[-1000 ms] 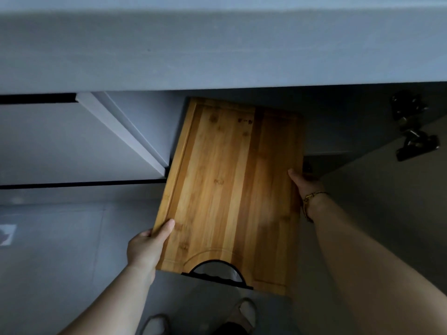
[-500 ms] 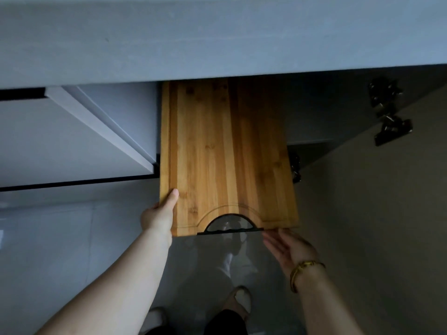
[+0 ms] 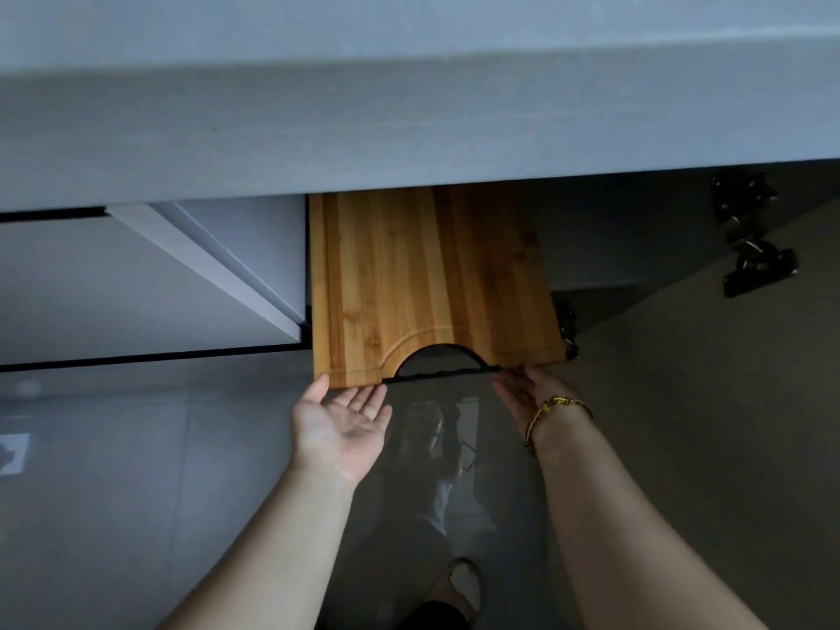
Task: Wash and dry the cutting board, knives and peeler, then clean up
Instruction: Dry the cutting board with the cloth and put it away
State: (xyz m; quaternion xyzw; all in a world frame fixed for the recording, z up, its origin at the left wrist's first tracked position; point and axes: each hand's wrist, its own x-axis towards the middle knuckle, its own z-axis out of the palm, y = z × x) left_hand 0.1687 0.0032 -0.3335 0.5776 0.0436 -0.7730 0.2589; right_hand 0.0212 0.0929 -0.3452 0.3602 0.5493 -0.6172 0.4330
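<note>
One cutting board (image 3: 422, 284) sits partly in the cabinet (image 3: 613, 238). Two hands, left hand (image 3: 338, 425) and right hand (image 3: 527, 393), apparently touch its edge — fingers straight.

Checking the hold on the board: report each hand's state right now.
Left hand: open, palm up, fingertips at the near edge of the cutting board.
Right hand: open, straight fingers at the same edge.
</note>
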